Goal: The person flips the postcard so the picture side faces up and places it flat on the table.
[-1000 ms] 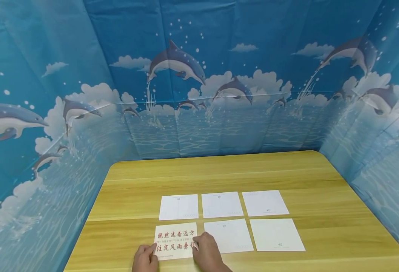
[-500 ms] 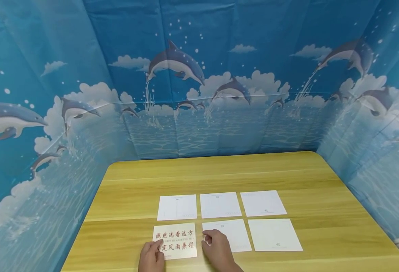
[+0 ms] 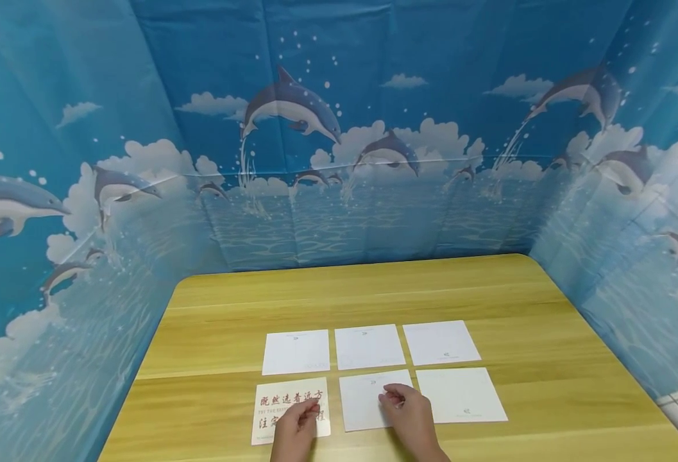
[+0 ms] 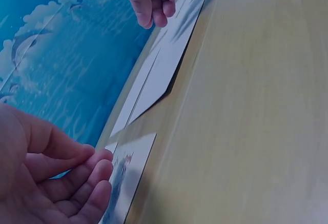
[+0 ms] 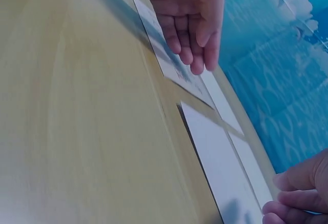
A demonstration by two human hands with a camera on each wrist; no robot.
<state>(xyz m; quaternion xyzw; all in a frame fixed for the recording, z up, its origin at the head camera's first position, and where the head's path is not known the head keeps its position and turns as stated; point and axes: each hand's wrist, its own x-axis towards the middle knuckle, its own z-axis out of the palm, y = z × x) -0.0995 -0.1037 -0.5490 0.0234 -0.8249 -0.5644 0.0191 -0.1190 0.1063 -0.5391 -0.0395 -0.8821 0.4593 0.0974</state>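
A cream postcard (image 3: 278, 401) printed with red Chinese characters lies face up at the front left of the table. My left hand (image 3: 297, 428) hovers over its right part, fingers loosely bent and holding nothing. To its right is a white postcard (image 3: 358, 404), blank but for a small mark near the top. Above that card's right side hangs my right hand (image 3: 410, 417), fingers relaxed, nothing between thumb and fingertips. In the left wrist view, shadow falls on the lettered postcard (image 4: 134, 162) beneath the left hand. The right wrist view shows the white postcard (image 5: 210, 147) flat on the wood.
A plain off-white card (image 3: 460, 391) sits at the front right. Behind the front row lie a left card (image 3: 296, 356), a middle card (image 3: 369, 350) and a right card (image 3: 441, 343). A blue dolphin curtain (image 3: 339, 218) surrounds the wooden table (image 3: 350, 289).
Both hands have moved right: the right one left the lettered card's edge for above the middle card, and the left one passed from that card's left edge to over its right part.
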